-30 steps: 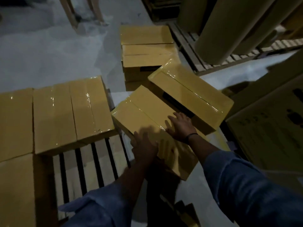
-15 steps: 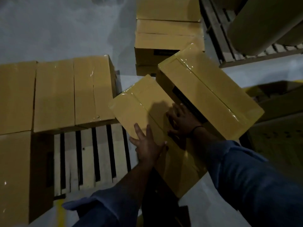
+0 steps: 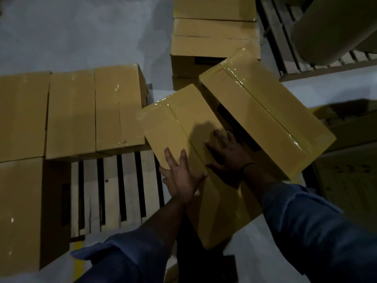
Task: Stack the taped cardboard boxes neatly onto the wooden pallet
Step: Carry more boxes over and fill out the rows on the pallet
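Observation:
A taped cardboard box (image 3: pixel 175 123) lies at an angle just right of the wooden pallet (image 3: pixel 114 193). My left hand (image 3: pixel 181 174) presses flat on the box's left edge, fingers straight and spread. My right hand (image 3: pixel 228 154) rests on the box's top, at the gap against a second taped box (image 3: pixel 265 111) that leans across it on the right; the fingertips are in shadow. Three taped boxes (image 3: pixel 71 113) stand in a row at the pallet's far side, and another box (image 3: pixel 20 211) stands at its near left.
More boxes (image 3: pixel 214 35) are stacked behind. A second pallet (image 3: pixel 273 33) with a large paper roll (image 3: pixel 334 27) is at the far right. Flat cardboard (image 3: pixel 346 180) lies at the right. Bare pallet slats show in the middle; grey floor lies beyond.
The view has tilted further down and closer to the boxes. My left hand has settled flat on the near box's left edge. My right hand stays at the gap between the two boxes.

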`<state>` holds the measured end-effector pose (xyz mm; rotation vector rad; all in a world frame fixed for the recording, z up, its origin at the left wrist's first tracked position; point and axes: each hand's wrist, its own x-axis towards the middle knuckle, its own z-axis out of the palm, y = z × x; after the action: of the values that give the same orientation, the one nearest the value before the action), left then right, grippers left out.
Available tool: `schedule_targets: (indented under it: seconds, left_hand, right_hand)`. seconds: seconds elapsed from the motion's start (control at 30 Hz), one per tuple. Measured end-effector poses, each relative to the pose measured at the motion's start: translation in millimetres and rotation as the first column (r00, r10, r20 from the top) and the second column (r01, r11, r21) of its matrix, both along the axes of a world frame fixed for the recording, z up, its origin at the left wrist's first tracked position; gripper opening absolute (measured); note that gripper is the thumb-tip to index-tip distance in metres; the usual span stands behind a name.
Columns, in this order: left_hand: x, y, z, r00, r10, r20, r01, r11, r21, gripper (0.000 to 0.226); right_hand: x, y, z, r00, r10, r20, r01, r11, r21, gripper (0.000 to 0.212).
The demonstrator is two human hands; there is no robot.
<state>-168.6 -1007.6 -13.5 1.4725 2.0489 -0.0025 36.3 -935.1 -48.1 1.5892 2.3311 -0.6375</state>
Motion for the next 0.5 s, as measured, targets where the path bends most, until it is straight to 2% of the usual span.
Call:
schedule_targets:
  seconds: [0.13,0.27,0.5]
  left_hand:
    - [-24.3,2.4,23.0,0.995,-0.083,-0.058,0.086,0.995,0.048,0.113]
    - [-60.5,-2.3,41.7,0.988,-0.146,-0.045,0.149,0.986,0.073,0.111]
    - [-144.8,-32.7,67.9,0.982,-0.181,-0.052,0.183,0.982,0.036,0.114]
  right_hand:
    - [-21.8,-18.1,23.0,0.998,-0.064,-0.024,0.065,0.997,0.048,0.087]
    - [-55.0,-34.9,43.4,0.992,-0.120,-0.048,0.123,0.990,0.067,0.087]
    - [-139.4,-79.3,72.7,0.985,-0.155,-0.080,0.158,0.987,0.039,0.087]
